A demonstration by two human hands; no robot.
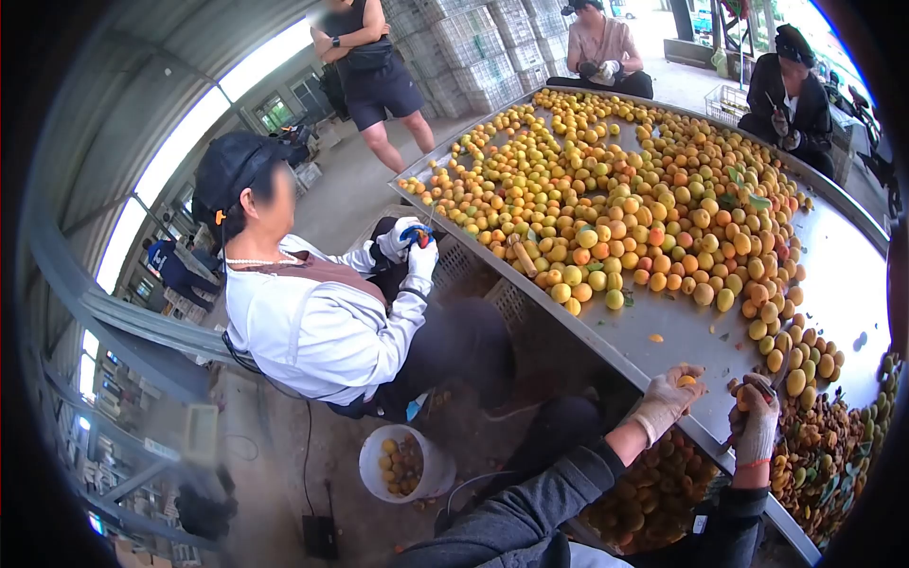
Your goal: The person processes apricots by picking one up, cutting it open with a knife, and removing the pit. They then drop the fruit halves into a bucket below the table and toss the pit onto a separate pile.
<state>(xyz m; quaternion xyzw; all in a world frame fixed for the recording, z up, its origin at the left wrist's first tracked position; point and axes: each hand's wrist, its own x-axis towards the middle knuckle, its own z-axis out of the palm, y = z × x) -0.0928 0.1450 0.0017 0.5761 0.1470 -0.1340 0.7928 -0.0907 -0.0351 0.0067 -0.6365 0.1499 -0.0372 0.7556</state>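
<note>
My left hand point(670, 402), in a pale work glove, is over the near edge of the metal table. Its fingers are closed round an orange apricot point(686, 381). To its right, my right hand point(756, 423), also gloved, is closed round a small dark tool point(760, 386) with a reddish part; its kind is not clear, as the fingers cover most of it. Many whole yellow-orange apricots point(615, 232) are heaped on the table beyond my hands. Close by my right hand lies a pile of brownish pitted or cut fruit point(824, 454).
The metal table point(653, 331) has a raised rim. Below it sits a heap of fruit point(653, 492). A white bucket point(371, 464) holding apricots stands on the floor. To the left a co-worker point(312, 312) sits with gloved hands on a fruit; other people are beyond the table.
</note>
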